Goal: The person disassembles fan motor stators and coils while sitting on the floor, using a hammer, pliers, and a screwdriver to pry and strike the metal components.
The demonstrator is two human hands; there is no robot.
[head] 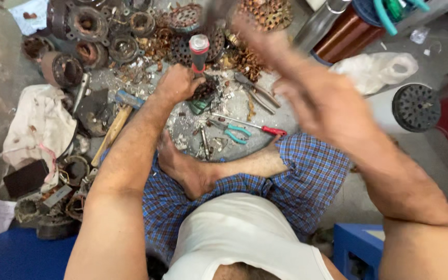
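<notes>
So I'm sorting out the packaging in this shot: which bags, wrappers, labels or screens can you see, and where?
Plastic bag: right of the raised right hand, on the floor; crumpled, translucent white.
Small clear wrapper: upper right, on the floor; crumpled.
White paper: top left; stained sheet.
No screens or signs.

Rusty matt metal stators (pixel 86 23), glossy copper wire spool (pixel 346 36), wooden hammer handle (pixel 111 134), probably plastic-handled pliers (pixel 233 130), rough concrete floor (pixel 234 106).

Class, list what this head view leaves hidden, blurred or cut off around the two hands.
- Right hand: motion-blurred; any tool it holds is unreadable.
- Red-handled tool: tip hidden behind left hand.
- Dark workpiece: partly covered by that hand.
- Copper wire spool: cut off by top edge.
</notes>
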